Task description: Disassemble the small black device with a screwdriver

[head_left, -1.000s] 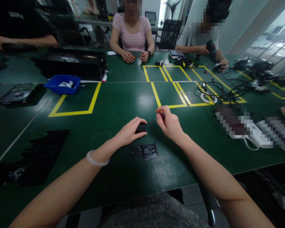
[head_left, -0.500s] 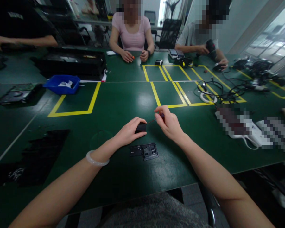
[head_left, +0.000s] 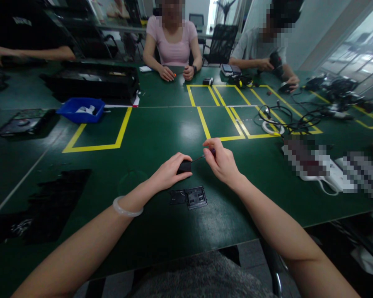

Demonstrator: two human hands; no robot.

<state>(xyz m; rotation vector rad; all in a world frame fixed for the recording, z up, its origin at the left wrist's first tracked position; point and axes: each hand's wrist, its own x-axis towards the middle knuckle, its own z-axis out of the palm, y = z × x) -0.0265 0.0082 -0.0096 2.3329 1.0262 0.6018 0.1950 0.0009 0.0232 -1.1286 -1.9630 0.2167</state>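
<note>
Between the thumb and fingers of my left hand (head_left: 170, 171) is a small black box-shaped part (head_left: 184, 167), held low over the green table (head_left: 161, 231). My right hand (head_left: 221, 160) is closed round the dark handle of a screwdriver (head_left: 200, 158). Its thin shaft points left, and the tip meets the upper right edge of the black part. Just below my hands lie flat black plastic pieces (head_left: 196, 197), side by side on the table. The fine detail of the black part is too dark to make out.
A blue bin (head_left: 82, 111) with white scraps stands at the left, behind dark flat pieces (head_left: 56, 203). Tangled black cables (head_left: 294, 118) and a white power strip (head_left: 338, 178) lie at the right. Three people sit across the table, beyond yellow tape outlines (head_left: 122, 128).
Almost nothing differs. My right hand and the screwdriver have shifted very slightly; my left hand keeps its hold on the black part.
</note>
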